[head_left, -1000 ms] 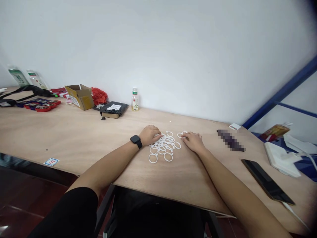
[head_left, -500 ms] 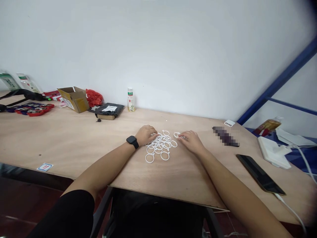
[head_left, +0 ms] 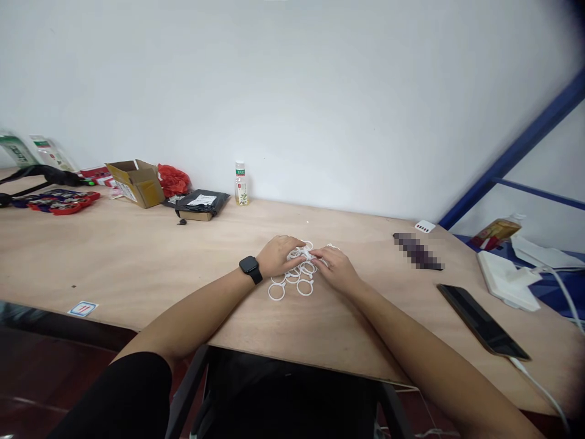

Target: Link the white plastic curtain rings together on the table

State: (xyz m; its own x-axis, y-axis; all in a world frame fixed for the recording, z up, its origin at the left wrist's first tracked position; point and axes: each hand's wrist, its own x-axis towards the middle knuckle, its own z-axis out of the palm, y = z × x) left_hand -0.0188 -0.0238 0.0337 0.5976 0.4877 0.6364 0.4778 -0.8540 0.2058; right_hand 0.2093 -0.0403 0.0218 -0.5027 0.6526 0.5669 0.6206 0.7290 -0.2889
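Note:
Several white plastic curtain rings (head_left: 292, 275), each with a small eyelet, lie in a loose pile on the wooden table. Over the pile's left side my left hand (head_left: 278, 256) is curled, thumb and fingers closed on a white ring. My right hand (head_left: 339, 269) comes in from the right, its fingertips pinched on white plastic right beside the left fingertips. Both hands partly cover the pile, so the outline of what they hold is hard to see. Two rings, one of them here (head_left: 276, 292), lie at the near edge of the pile.
A bottle (head_left: 241, 184) stands by the wall. Left of it are a black package (head_left: 214, 206), an opened cardboard box (head_left: 141, 186) and a red bag (head_left: 173, 180). At right lie a blurred dark item (head_left: 417, 251), a phone (head_left: 482, 321) on a cable and a white power strip (head_left: 505, 281).
My right hand has moved left from the pile's right edge to meet my left hand. My left hand has shifted slightly right and nearer, over the rings.

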